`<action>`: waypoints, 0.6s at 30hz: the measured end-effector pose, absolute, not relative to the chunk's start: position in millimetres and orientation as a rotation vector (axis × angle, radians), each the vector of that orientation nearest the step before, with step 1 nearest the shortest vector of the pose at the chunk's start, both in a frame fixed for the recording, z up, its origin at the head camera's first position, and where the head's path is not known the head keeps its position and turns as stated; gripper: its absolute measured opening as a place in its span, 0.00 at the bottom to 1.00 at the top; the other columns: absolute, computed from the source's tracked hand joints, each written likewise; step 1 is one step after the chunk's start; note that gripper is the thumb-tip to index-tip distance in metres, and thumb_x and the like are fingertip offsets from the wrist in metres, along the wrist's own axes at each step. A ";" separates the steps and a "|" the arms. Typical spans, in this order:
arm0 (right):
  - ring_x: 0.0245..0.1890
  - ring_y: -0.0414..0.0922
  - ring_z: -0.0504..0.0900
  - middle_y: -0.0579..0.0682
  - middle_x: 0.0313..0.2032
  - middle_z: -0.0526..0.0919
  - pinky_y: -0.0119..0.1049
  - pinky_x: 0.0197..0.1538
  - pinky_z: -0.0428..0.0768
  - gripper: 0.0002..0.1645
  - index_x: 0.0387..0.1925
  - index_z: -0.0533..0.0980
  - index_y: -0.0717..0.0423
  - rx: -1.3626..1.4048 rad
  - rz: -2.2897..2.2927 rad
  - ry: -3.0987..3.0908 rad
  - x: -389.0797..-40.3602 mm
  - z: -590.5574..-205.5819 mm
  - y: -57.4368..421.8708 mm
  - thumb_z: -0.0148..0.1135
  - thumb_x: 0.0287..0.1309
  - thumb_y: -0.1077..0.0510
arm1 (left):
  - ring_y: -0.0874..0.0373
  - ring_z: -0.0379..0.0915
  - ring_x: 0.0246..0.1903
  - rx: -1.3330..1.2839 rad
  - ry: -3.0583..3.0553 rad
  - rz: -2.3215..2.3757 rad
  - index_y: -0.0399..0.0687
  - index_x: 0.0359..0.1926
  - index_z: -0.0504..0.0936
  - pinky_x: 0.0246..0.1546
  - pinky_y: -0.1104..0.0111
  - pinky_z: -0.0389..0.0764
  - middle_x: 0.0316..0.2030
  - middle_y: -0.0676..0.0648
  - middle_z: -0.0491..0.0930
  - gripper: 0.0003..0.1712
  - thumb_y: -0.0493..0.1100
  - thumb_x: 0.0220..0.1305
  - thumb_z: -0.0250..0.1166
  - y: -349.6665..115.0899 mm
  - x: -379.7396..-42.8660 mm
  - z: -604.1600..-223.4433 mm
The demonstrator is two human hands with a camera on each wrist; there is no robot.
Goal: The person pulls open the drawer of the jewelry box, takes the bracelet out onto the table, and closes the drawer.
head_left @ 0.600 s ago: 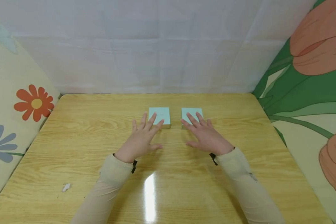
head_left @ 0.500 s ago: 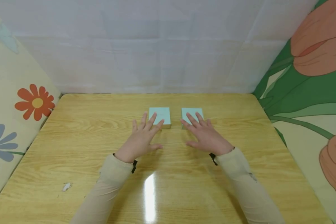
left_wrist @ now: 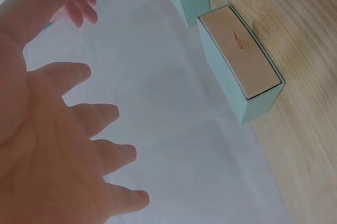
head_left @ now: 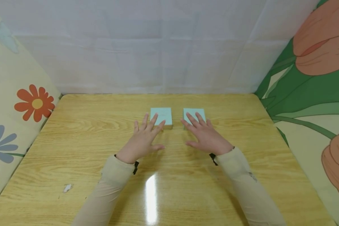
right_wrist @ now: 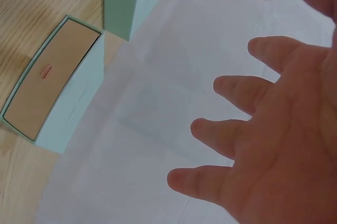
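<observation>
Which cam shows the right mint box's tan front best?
Right wrist: tan front nearly whole and unobstructed, pull tab visible. Head: right hand mostly hides it. Left wrist: only a cropped part at the top edge.

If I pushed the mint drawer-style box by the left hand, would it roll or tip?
The mint drawer-style box would probably slide rather than roll, given its flat sides and square edges. Tipping seems unlikely, as it lies wider than tall. Its tan front sits inset with a small pull tab, so that part might slide out if tilted.
</observation>
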State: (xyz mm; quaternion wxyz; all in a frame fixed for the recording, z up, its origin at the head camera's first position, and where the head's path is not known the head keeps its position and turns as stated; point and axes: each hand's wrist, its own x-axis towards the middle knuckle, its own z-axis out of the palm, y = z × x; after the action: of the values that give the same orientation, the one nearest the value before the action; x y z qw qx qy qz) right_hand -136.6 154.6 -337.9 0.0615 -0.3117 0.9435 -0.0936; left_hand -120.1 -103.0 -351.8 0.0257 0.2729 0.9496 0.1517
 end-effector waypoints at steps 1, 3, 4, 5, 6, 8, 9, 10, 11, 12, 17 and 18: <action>0.72 0.65 0.40 0.61 0.74 0.44 0.73 0.64 0.50 0.49 0.75 0.53 0.56 -0.941 -0.286 2.854 -136.9 -338.0 154.3 0.67 0.60 0.47 | 0.31 0.27 0.71 0.842 2.936 0.470 0.47 0.75 0.53 0.62 0.28 0.39 0.74 0.36 0.39 0.51 0.58 0.59 0.68 -103.0 -120.0 -352.1; 0.72 0.65 0.40 0.61 0.74 0.44 0.73 0.64 0.50 0.49 0.75 0.52 0.56 -0.942 -0.294 2.854 -137.6 -338.3 153.7 0.66 0.61 0.47 | 0.32 0.27 0.71 0.841 2.938 0.482 0.47 0.75 0.54 0.62 0.29 0.39 0.74 0.35 0.39 0.50 0.57 0.59 0.68 -103.0 -119.7 -352.6; 0.72 0.65 0.40 0.61 0.74 0.44 0.73 0.64 0.50 0.49 0.75 0.52 0.56 -0.942 -0.299 2.854 -137.8 -338.3 153.4 0.66 0.61 0.47 | 0.32 0.26 0.71 0.841 2.939 0.487 0.47 0.75 0.54 0.62 0.29 0.39 0.74 0.35 0.40 0.50 0.57 0.60 0.68 -103.1 -119.5 -352.9; 0.72 0.65 0.40 0.61 0.75 0.44 0.73 0.64 0.50 0.49 0.75 0.52 0.56 -0.941 -0.308 2.853 -138.0 -338.2 153.0 0.65 0.62 0.47 | 0.32 0.26 0.71 0.839 2.939 0.493 0.47 0.75 0.54 0.63 0.29 0.39 0.74 0.35 0.40 0.50 0.57 0.60 0.68 -103.2 -119.3 -353.1; 0.72 0.65 0.40 0.60 0.75 0.44 0.73 0.64 0.50 0.48 0.75 0.51 0.56 -0.941 -0.311 2.854 -138.3 -338.2 152.7 0.65 0.62 0.47 | 0.32 0.26 0.71 0.839 2.939 0.499 0.47 0.75 0.54 0.63 0.29 0.38 0.74 0.35 0.40 0.50 0.56 0.60 0.68 -103.3 -119.2 -353.4; 0.73 0.65 0.41 0.60 0.75 0.44 0.73 0.65 0.50 0.48 0.75 0.51 0.56 -0.944 -0.324 2.853 -139.2 -338.5 151.6 0.64 0.63 0.48 | 0.33 0.25 0.71 0.834 2.933 0.522 0.46 0.75 0.54 0.63 0.30 0.38 0.74 0.34 0.40 0.49 0.56 0.60 0.68 -103.9 -118.6 -353.8; 0.73 0.64 0.41 0.60 0.75 0.44 0.72 0.65 0.50 0.47 0.75 0.51 0.56 -0.944 -0.327 2.854 -139.9 -338.9 150.9 0.64 0.63 0.48 | 0.33 0.25 0.71 0.832 2.931 0.528 0.46 0.75 0.54 0.64 0.31 0.39 0.74 0.34 0.40 0.49 0.56 0.61 0.68 -104.3 -118.3 -354.1; 0.73 0.64 0.41 0.60 0.75 0.44 0.72 0.65 0.50 0.47 0.75 0.52 0.56 -0.942 -0.334 2.853 -140.3 -338.9 149.8 0.63 0.63 0.48 | 0.33 0.25 0.71 0.828 2.924 0.541 0.46 0.75 0.54 0.64 0.32 0.39 0.74 0.34 0.39 0.48 0.55 0.62 0.67 -104.7 -118.1 -354.6; 0.73 0.64 0.41 0.60 0.75 0.44 0.72 0.65 0.50 0.46 0.75 0.52 0.56 -0.938 -0.344 2.852 -141.1 -339.4 148.8 0.63 0.64 0.48 | 0.33 0.25 0.71 0.825 2.917 0.555 0.45 0.75 0.54 0.65 0.32 0.39 0.74 0.34 0.39 0.48 0.55 0.62 0.67 -105.3 -117.8 -355.0; 0.73 0.63 0.41 0.60 0.75 0.44 0.71 0.66 0.50 0.46 0.75 0.52 0.56 -0.934 -0.356 2.852 -141.9 -339.9 147.6 0.63 0.64 0.48 | 0.33 0.25 0.71 0.821 2.911 0.570 0.45 0.75 0.54 0.65 0.33 0.40 0.74 0.33 0.39 0.47 0.55 0.63 0.67 -106.0 -117.6 -355.4; 0.73 0.63 0.42 0.61 0.74 0.46 0.70 0.67 0.48 0.43 0.74 0.53 0.57 -0.920 -0.451 2.842 -147.6 -344.1 138.0 0.60 0.66 0.49 | 0.31 0.28 0.71 0.822 2.886 0.617 0.42 0.74 0.54 0.66 0.36 0.45 0.73 0.32 0.40 0.46 0.53 0.64 0.65 -109.7 -116.6 -358.5; 0.73 0.63 0.42 0.61 0.74 0.46 0.70 0.67 0.48 0.42 0.74 0.53 0.57 -0.917 -0.471 2.839 -148.9 -345.2 135.8 0.60 0.67 0.49 | 0.30 0.29 0.71 0.826 2.887 0.622 0.42 0.74 0.54 0.67 0.37 0.46 0.73 0.31 0.41 0.46 0.53 0.64 0.65 -110.3 -116.4 -359.3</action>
State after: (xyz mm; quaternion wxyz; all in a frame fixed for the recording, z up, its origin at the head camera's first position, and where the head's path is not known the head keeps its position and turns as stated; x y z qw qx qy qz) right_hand -148.9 135.8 -345.2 0.0605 -0.3032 0.9382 -0.1558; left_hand -116.4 -110.3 -359.3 0.0374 0.2691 0.9408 0.2025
